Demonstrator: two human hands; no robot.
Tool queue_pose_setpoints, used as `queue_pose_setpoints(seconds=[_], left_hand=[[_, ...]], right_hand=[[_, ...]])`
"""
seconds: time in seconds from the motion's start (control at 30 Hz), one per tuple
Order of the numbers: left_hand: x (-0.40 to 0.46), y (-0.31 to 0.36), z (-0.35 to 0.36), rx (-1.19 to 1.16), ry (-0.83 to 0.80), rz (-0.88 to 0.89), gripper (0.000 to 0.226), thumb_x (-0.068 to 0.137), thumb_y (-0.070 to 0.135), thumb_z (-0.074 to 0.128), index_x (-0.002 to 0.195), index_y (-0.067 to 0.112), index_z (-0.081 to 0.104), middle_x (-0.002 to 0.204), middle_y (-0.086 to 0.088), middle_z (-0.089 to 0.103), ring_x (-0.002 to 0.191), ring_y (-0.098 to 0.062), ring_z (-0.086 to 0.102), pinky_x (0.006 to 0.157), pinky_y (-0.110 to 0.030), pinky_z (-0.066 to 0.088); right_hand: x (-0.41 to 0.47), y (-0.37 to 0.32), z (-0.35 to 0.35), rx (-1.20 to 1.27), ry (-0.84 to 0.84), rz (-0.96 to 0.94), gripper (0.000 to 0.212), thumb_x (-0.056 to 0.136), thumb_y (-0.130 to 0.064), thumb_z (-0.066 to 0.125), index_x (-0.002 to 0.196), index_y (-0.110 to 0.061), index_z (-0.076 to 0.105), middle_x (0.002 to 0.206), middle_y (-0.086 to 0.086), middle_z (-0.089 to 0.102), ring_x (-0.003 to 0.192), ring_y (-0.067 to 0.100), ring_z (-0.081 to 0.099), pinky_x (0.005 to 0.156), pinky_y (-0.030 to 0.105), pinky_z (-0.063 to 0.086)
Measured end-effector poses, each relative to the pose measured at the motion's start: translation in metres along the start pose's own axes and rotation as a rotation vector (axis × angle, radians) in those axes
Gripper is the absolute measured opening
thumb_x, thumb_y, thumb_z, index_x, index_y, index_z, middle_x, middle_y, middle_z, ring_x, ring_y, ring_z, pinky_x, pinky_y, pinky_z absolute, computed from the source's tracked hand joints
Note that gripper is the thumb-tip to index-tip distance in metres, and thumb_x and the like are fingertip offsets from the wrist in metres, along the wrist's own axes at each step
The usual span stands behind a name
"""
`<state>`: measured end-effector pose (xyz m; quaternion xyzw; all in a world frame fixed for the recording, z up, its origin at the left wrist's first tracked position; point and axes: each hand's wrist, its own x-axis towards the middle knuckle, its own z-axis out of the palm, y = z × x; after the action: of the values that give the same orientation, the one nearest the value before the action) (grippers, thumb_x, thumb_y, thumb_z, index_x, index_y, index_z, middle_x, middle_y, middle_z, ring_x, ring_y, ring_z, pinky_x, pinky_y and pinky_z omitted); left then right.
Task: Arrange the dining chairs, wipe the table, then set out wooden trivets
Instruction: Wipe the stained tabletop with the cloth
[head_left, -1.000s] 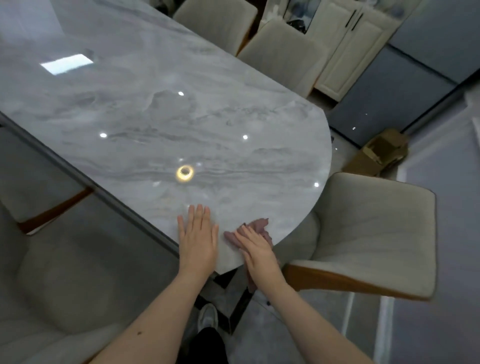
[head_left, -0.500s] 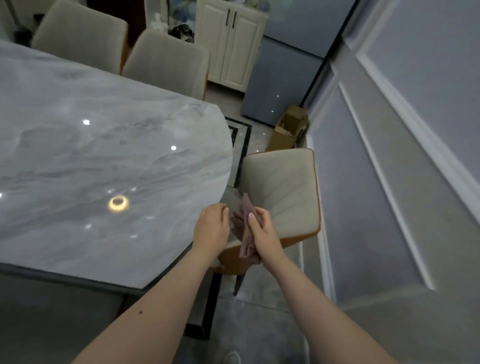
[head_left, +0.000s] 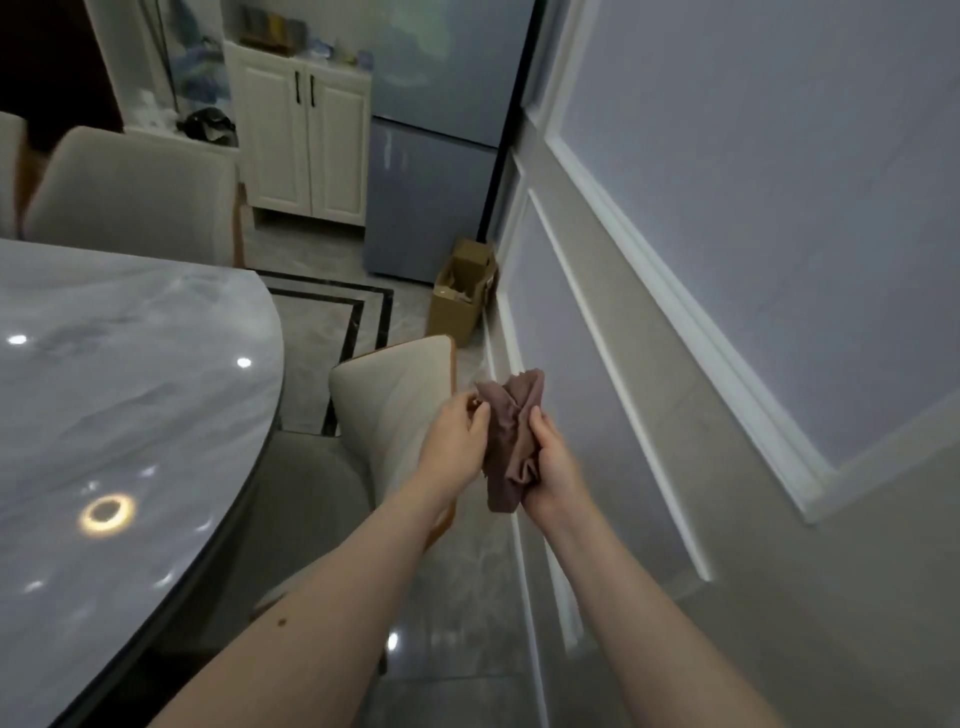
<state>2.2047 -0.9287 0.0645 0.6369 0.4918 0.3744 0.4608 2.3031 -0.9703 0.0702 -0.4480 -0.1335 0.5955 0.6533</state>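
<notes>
Both hands, left hand (head_left: 457, 436) and right hand (head_left: 553, 470), are now lifted off the marble desk (head_left: 130, 415), fingers gripping the mauve cloth (head_left: 511, 441) beside the dining chair (head_left: 389, 410), indicating wiping is likely complete.

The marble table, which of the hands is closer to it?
Left. The left hand is nearer the marble table; the right hand is farther away, on the wall side.

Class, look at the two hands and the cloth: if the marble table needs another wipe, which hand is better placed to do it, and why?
Probably the right hand: it grips the bunched cloth, while the left hand only pinches its edge. The table lies to the left.
</notes>
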Motion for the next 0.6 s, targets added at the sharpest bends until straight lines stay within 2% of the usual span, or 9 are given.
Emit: queue_pose_setpoints(seconds=[0.07, 0.1, 0.17, 0.23, 0.3, 0.37, 0.43, 0.5, 0.6], left_hand=[[0.013, 0.009, 0.027, -0.087, -0.036, -0.034, 0.026, 0.101, 0.024, 0.039, 0.116, 0.011, 0.055, 0.106, -0.003, 0.06, 0.093, -0.013, 0.057, 0.075, -0.017, 0.047], [0.02, 0.013, 0.044, -0.142, -0.055, -0.068, 0.027, 0.101, 0.024, 0.039, 0.115, 0.007, 0.055, 0.103, -0.004, 0.059, 0.087, -0.012, 0.057, 0.067, -0.01, 0.045], [0.031, 0.014, 0.065, -0.211, -0.068, -0.137, 0.028, 0.101, 0.023, 0.039, 0.111, 0.003, 0.055, 0.098, -0.007, 0.059, 0.081, -0.012, 0.055, 0.058, -0.01, 0.043], [0.044, 0.013, 0.088, -0.243, -0.092, -0.187, 0.027, 0.101, 0.025, 0.041, 0.105, 0.003, 0.056, 0.098, -0.011, 0.061, 0.086, -0.017, 0.055, 0.066, -0.022, 0.044], [0.059, 0.012, 0.107, -0.226, -0.125, -0.207, 0.021, 0.099, 0.025, 0.043, 0.093, 0.007, 0.054, 0.088, -0.008, 0.059, 0.085, -0.02, 0.054, 0.066, -0.027, 0.041], [0.076, 0.012, 0.12, -0.182, -0.111, -0.207, 0.023, 0.098, 0.023, 0.046, 0.078, 0.012, 0.048, 0.075, -0.003, 0.053, 0.079, -0.022, 0.052, 0.063, -0.03, 0.041], [0.097, 0.014, 0.129, -0.165, -0.075, -0.211, 0.026, 0.097, 0.023, 0.048, 0.072, 0.016, 0.045, 0.072, -0.004, 0.053, 0.077, -0.024, 0.053, 0.067, -0.038, 0.044], [0.118, 0.016, 0.132, -0.127, -0.043, -0.215, 0.024, 0.096, 0.025, 0.048, 0.076, 0.012, 0.05, 0.082, -0.01, 0.058, 0.082, -0.027, 0.056, 0.077, -0.043, 0.047], [0.157, 0.02, 0.132, -0.068, -0.026, -0.201, 0.023, 0.096, 0.028, 0.048, 0.092, 0.007, 0.056, 0.096, -0.01, 0.061, 0.093, -0.027, 0.057, 0.084, -0.038, 0.047]], right_hand=[[0.011, -0.019, -0.016, 0.039, 0.013, 0.016, 0.04, 0.102, -0.03, 0.037, 0.137, -0.014, 0.05, 0.112, 0.015, 0.068, 0.09, 0.023, 0.071, 0.075, 0.035, 0.058], [0.018, -0.029, -0.027, 0.059, 0.016, 0.015, 0.042, 0.103, -0.031, 0.036, 0.138, -0.013, 0.049, 0.11, 0.014, 0.068, 0.087, 0.022, 0.071, 0.069, 0.033, 0.059], [0.029, -0.041, -0.04, 0.083, 0.035, 0.017, 0.044, 0.103, -0.032, 0.034, 0.139, -0.011, 0.047, 0.105, 0.013, 0.068, 0.081, 0.021, 0.071, 0.061, 0.031, 0.058], [0.042, -0.054, -0.051, 0.089, 0.062, 0.03, 0.045, 0.103, -0.032, 0.033, 0.14, -0.011, 0.045, 0.109, 0.014, 0.065, 0.082, 0.02, 0.07, 0.063, 0.03, 0.059], [0.057, -0.066, -0.059, 0.105, 0.082, 0.042, 0.047, 0.103, -0.033, 0.033, 0.141, -0.009, 0.044, 0.11, 0.014, 0.064, 0.083, 0.02, 0.069, 0.067, 0.031, 0.059], [0.07, -0.079, -0.064, 0.119, 0.105, 0.052, 0.046, 0.103, -0.034, 0.034, 0.139, -0.008, 0.047, 0.102, 0.014, 0.067, 0.075, 0.021, 0.071, 0.058, 0.03, 0.059], [0.085, -0.092, -0.068, 0.103, 0.138, 0.057, 0.045, 0.103, -0.034, 0.035, 0.136, -0.008, 0.05, 0.101, 0.014, 0.068, 0.073, 0.022, 0.071, 0.051, 0.029, 0.056], [0.103, -0.105, -0.07, 0.012, 0.188, 0.05, 0.042, 0.103, -0.034, 0.037, 0.133, -0.011, 0.053, 0.103, 0.01, 0.066, 0.079, 0.019, 0.067, 0.053, 0.026, 0.055], [0.134, -0.122, -0.07, -0.092, 0.246, 0.013, 0.028, 0.102, -0.028, 0.041, 0.12, -0.017, 0.058, 0.097, 0.002, 0.065, 0.084, 0.015, 0.061, 0.07, 0.03, 0.051]])
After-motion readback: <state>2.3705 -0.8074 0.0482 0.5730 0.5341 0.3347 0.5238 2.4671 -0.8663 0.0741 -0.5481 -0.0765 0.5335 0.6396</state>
